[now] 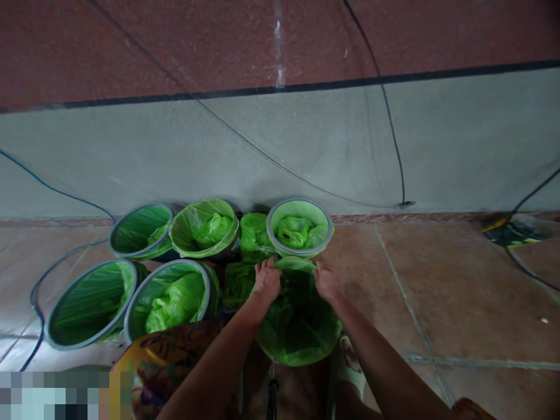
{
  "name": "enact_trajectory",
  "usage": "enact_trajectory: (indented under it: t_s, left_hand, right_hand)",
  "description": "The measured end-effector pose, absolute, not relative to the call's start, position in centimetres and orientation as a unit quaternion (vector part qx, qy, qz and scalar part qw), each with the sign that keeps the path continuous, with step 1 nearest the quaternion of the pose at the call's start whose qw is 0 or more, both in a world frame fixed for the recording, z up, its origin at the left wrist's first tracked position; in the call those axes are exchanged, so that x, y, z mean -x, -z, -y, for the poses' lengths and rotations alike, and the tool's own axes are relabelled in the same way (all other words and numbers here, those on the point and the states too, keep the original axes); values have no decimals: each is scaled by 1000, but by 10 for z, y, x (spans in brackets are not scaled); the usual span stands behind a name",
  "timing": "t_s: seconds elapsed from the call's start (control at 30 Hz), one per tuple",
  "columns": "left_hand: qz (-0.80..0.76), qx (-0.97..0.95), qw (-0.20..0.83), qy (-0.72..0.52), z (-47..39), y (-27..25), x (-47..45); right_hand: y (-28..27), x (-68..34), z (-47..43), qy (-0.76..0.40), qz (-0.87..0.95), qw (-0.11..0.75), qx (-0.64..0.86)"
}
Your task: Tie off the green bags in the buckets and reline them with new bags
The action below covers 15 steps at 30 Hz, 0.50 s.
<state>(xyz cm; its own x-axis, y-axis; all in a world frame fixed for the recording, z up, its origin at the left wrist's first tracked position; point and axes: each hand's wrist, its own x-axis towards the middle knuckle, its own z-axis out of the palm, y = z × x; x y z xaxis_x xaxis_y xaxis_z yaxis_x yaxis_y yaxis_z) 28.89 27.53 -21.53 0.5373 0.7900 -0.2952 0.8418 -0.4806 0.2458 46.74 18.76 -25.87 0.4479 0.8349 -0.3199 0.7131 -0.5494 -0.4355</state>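
Right in front of my legs stands a bin lined with a green plastic bag (pixel 301 348), its mouth open toward me and dark inside. My left hand (pixel 268 280) is closed on the bag's edge at the far left of the rim. On the far right of the same rim, my right hand (pixel 327 282) pinches the bag's edge. Behind it, close to the wall, is a bin with a grey rim ring (pixel 329 236) and crumpled green plastic inside. A green-lined square container (pixel 237 283) sits just left of my left hand.
More green-lined bins stand to the left, among them a grey-ringed one (pixel 209 291) and one without a ring (pixel 175 236). A blue cable (pixel 65 255) runs along the floor at left. Black cables hang by the wall (pixel 389 116). A dark object (pixel 516 230) lies at right.
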Motion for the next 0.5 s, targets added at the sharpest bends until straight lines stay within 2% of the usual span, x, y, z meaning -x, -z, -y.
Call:
enact_trajectory:
  t_s: [0.17, 0.23, 0.33, 0.43, 0.5]
  left_hand:
    - [-523, -822, 222, -44, -271, 196, -282]
    - [-561, -786, 234, -117, -272, 193, -280]
    - [-624, -714, 261, -179, -275, 197, -272]
    - [-676, -651, 312, -148, -276, 207, -260]
    - [-689, -628, 338, -125, -274, 213, -252]
  right_hand:
    - [241, -459, -192, -138, 516, 184, 825]
    - [238, -456, -201, -128, 551, 192, 802]
    - [240, -452, -216, -174, 576, 137, 787]
    - [245, -454, -224, -209, 554, 49, 804]
    - [246, -457, -224, -217, 535, 22, 816]
